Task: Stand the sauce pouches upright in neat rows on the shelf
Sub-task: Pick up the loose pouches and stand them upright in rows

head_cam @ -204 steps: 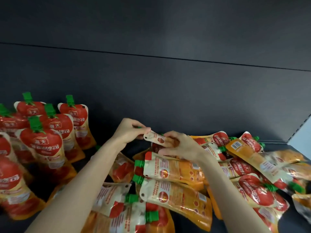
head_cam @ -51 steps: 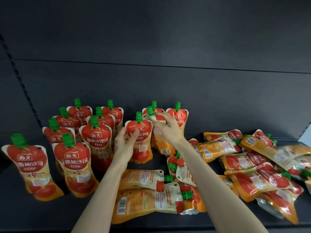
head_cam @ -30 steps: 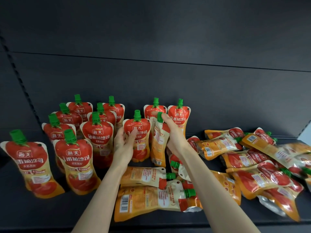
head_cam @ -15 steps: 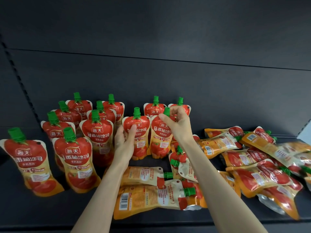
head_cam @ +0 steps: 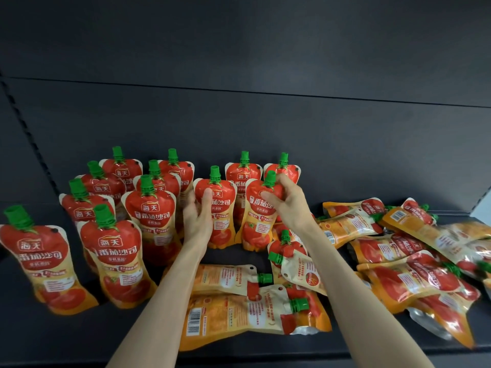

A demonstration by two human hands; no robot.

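**Roughly half the pouches stood, a heap still lying flat**

Nearest the person, under and between the forearms, two pouches (head_cam: 239, 309) lay flat on the shelf (head_cam: 66, 346), backs up with their barcodes showing and their green caps pointing right. Just past them, below the right wrist, another two lay tumbled on each other. Well out to the right of the right hand (head_cam: 288, 205) the loose heap (head_cam: 403, 251) sprawled across the shelf, overlapping at odd angles; I counted close to ten, though the overlaps made an exact count impossible.

At the hands themselves, the left hand (head_cam: 198, 219) lay with its fingers flat against the left side of one standing pouch (head_cam: 216, 211), steadying rather than pinching it. The right hand was closed around the top of the neighbouring pouch (head_cam: 259, 216), just under its cap; that pouch stood on its base, just beside the first.

Behind these two, two more stood upright near the back wall. Left of the left hand, about eight stood in a looser cluster (head_cam: 127, 221), front labels forward, some leaning and the spacing uneven.

By my reading, about a dozen were up and nearly as many remained, and the left cluster still needed squaring into rows.
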